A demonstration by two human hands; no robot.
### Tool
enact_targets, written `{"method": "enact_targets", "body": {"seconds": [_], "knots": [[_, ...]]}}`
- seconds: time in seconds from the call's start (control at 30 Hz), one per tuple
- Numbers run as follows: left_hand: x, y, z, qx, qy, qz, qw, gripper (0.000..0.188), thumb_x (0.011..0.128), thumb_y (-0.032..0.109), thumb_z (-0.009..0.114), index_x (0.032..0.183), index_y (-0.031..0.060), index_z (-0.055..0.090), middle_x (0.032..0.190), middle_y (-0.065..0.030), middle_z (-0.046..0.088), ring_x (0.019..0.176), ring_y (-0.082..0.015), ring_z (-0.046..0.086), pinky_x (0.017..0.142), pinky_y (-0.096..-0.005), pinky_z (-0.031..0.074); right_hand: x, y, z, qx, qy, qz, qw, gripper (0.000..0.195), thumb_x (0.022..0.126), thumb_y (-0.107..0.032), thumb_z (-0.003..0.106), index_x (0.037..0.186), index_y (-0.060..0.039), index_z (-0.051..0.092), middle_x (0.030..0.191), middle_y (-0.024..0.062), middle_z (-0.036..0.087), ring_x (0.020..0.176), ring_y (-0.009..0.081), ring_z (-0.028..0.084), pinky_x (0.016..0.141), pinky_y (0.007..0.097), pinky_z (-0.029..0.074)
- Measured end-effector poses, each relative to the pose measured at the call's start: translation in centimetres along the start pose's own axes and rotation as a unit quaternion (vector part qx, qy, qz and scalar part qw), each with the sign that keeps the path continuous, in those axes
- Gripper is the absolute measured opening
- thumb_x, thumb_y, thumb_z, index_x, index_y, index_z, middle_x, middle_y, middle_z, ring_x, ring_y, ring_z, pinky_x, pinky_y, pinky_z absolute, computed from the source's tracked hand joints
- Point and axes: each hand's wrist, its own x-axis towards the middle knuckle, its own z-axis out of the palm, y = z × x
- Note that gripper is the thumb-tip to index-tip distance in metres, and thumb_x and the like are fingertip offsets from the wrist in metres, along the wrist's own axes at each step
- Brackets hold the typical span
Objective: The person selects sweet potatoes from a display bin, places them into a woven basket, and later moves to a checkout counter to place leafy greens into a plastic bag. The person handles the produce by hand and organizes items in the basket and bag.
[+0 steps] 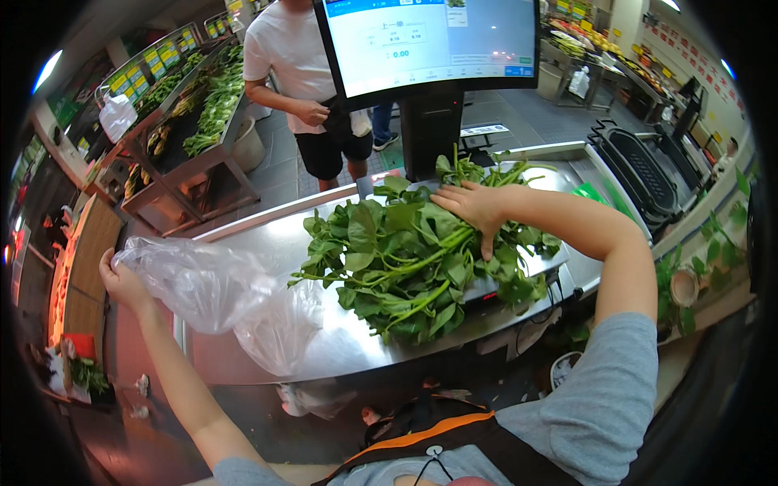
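Observation:
My left hand (121, 278) grips the edge of a clear plastic bag (200, 285) and holds it out past the left end of the counter. A second clear plastic bag (281, 325) lies below it on the metal counter (237, 358). At the centre a large heap of leafy green vegetables (407, 243) covers most of a counter scale (550, 262). On top of the heap rests my right hand (474, 209), palm down with its fingers spread; whether it grips any stems I cannot tell.
A monitor (431, 45) stands behind the heap on a black post. Across the counter is a person in a white shirt (292, 91). Black baskets (638, 173) are stacked at the right. Vegetable stands (200, 127) are at the left, and a hanging bag (292, 398) is below the counter's edge.

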Motion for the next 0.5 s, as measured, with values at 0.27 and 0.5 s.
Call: {"method": "enact_targets", "body": {"seconds": [0.27,0.5], "knots": [[-10.7,-10.9,-2.9,0.065,-0.427,-0.129,0.893,0.029,0.077,0.016,0.063,0.100,-0.0010,0.060,0.072,-0.0046,0.058,0.065,-0.0124,0.054,0.058,-0.0262,0.043,0.6,1.5,2.4,0.014,0.098,-0.051,0.994,0.110,0.047,-0.030,0.086,0.135,-0.0049,0.024,0.103,0.0191,0.057,0.097,0.0360,0.055,0.086,0.0418,0.042],[-15.4,-7.8,-3.3,-0.028,-0.431,-0.293,0.853,0.024,0.076,0.016,0.062,0.094,0.0005,0.064,0.071,-0.0005,0.057,0.062,-0.0083,0.050,0.054,-0.0227,0.039,1.0,1.5,2.6,0.057,0.147,-0.001,0.987,0.079,0.055,-0.018,0.079,0.122,-0.0023,0.039,0.084,0.0161,0.062,0.081,0.0367,0.058,0.071,0.0429,0.046]]}}
